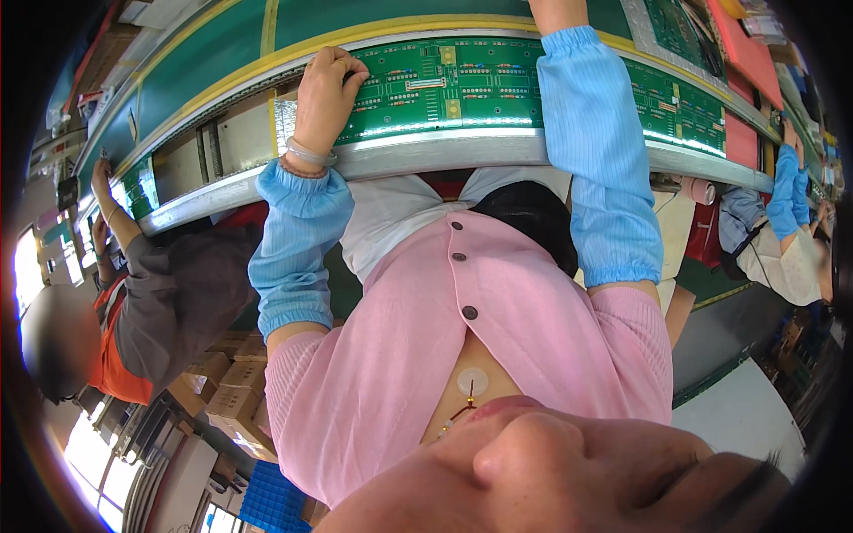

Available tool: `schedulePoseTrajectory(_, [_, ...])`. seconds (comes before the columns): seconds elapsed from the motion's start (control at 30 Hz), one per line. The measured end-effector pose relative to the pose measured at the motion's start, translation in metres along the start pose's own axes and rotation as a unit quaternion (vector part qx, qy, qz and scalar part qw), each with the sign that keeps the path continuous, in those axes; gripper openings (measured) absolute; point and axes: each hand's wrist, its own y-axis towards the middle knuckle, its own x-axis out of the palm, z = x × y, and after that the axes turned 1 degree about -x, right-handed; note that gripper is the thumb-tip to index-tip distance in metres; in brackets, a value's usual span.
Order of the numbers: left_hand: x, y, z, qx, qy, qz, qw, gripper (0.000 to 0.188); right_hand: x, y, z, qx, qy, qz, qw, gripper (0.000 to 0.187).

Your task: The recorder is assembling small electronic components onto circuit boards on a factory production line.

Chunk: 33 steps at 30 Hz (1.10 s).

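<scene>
Left hand [327, 96] with fingers curled at left end of green rectangular circuit board [418, 114], grip unclear, right hand [558, 13] cropped at top, state indiscernible.

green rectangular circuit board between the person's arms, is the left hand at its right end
No, the left hand is at the left end of the green rectangular circuit board.
</scene>
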Motion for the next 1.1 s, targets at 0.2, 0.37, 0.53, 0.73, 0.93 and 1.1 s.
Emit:
schedulePoseTrajectory(0.2, [0.001,0.021,-0.001,-0.003,-0.101,-0.012,0.995,0.013,-0.028,-0.041,-0.021,-0.027,0.075,-0.005,0.997,0.011])
schedulePoseTrajectory(0.37, [0.012,0.093,-0.018,-0.092,-0.091,0.048,0.99,0.014,-0.004,-0.072,-0.068,-0.143,0.154,-0.107,0.972,0.011])
schedulePoseTrajectory(0.53, [0.048,0.123,-0.042,0.044,0.055,0.149,0.986,0.015,0.012,-0.081,-0.075,-0.17,0.129,-0.153,0.965,0.011])
schedulePoseTrajectory(0.73, [0.033,0.118,-0.033,0.039,0.007,0.078,0.996,0.014,0.017,-0.083,-0.076,-0.193,0.084,-0.186,0.96,0.013])
schedulePoseTrajectory(0.93, [0.024,0.116,-0.02,-0.019,-0.023,0.134,0.991,0.013,0.015,-0.082,-0.077,-0.255,0.017,-0.2,0.946,0.018])
schedulePoseTrajectory(1.1, [0.021,0.11,-0.022,-0.024,-0.078,0.148,0.986,0.013,0.006,-0.094,-0.075,-0.294,-0.014,-0.144,0.945,0.027])
